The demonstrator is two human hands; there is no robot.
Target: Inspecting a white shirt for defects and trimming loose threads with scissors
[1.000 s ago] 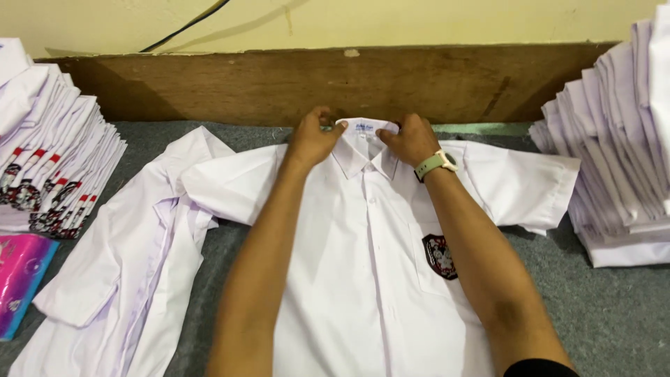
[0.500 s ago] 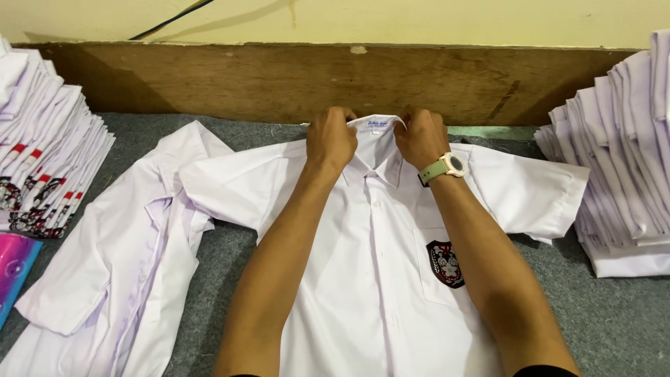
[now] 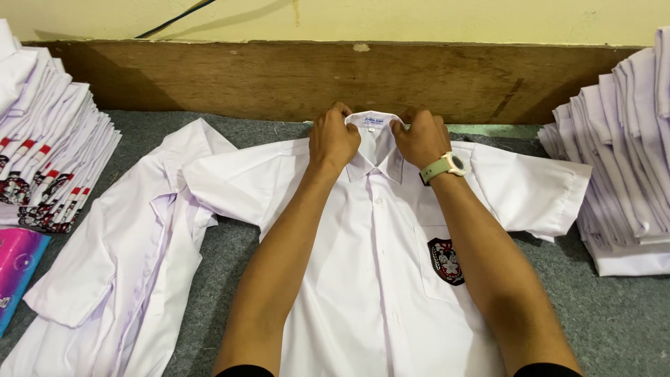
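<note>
Shirt collar [image 3: 375, 132] now pinched at both ends: your left hand [image 3: 333, 139] and right hand [image 3: 421, 137] have closed in since a second ago, white school shirt [image 3: 377, 279] lying flat, buttoned.

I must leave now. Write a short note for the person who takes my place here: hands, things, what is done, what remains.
Left hand and right hand: both grip the collar of the white shirt, one on each side.
The shirt lies flat, front up and buttoned, sleeves spread, on the grey mat.
A second white shirt lies loose to its left.
Folded stacks stand at the left edge and right edge.
Done: shirt laid out. Left: it is not yet folded.
</note>
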